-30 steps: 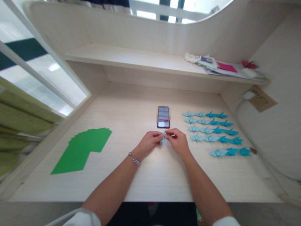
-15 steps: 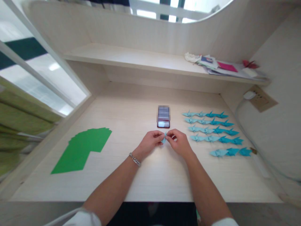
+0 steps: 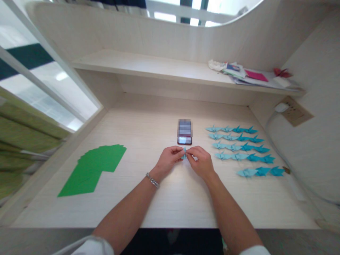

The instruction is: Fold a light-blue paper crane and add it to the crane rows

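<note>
Over the middle of the pale wooden desk (image 3: 148, 198), my left hand (image 3: 168, 162) and my right hand (image 3: 201, 161) meet, both pinched on a small light-blue folded paper piece (image 3: 184, 154). Only a sliver of the paper shows between my fingertips. A metal bracelet sits on my left wrist. Just beyond my hands lies a phone (image 3: 184, 133), face up.
Several blue and light-blue paper cranes (image 3: 240, 148) lie in rows at the right. A fanned stack of green paper sheets (image 3: 92, 168) lies at the left. The back shelf holds papers and a red paper crane (image 3: 283, 73). A wall socket with a plug (image 3: 289, 109) is at the right.
My hands have shifted slightly, fingers working on the small paper piece; the paper now shows less between them. Nothing else has moved.
</note>
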Motion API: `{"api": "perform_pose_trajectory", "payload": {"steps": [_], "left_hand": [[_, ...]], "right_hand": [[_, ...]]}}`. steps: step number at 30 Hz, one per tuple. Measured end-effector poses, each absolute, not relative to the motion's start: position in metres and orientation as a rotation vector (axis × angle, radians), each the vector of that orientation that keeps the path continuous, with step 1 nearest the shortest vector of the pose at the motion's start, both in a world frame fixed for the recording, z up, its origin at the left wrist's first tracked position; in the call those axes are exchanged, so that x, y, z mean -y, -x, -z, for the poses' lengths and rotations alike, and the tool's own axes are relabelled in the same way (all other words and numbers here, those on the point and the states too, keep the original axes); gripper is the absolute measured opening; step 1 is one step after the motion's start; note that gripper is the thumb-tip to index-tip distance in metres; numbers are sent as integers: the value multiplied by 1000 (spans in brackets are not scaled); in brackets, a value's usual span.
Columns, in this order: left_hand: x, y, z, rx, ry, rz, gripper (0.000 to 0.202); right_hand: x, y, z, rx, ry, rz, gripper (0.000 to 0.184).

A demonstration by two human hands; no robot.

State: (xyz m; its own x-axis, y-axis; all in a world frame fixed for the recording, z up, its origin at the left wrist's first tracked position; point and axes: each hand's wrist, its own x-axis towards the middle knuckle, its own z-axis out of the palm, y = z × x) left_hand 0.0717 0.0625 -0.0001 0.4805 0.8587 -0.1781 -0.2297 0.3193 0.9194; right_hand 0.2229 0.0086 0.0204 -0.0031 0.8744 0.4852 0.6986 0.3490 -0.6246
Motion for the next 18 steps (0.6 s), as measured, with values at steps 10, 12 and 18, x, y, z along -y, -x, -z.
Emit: {"api": "perform_pose_trajectory", "payload": {"steps": [10,12,18], "left_hand": [[-61,-75,-1,-834,-1077,-933,32],[-62,-75,0,-824,-1083,-944,31],[-61,-77,0,-796,-1145,-976,26]], "right_hand": [[-7,-215,-24,1718,1456,-245,18],[-7,-213,-23,1683,1467,-269,17],[-10,-211,-18,1572,1526,-362,11]]}}
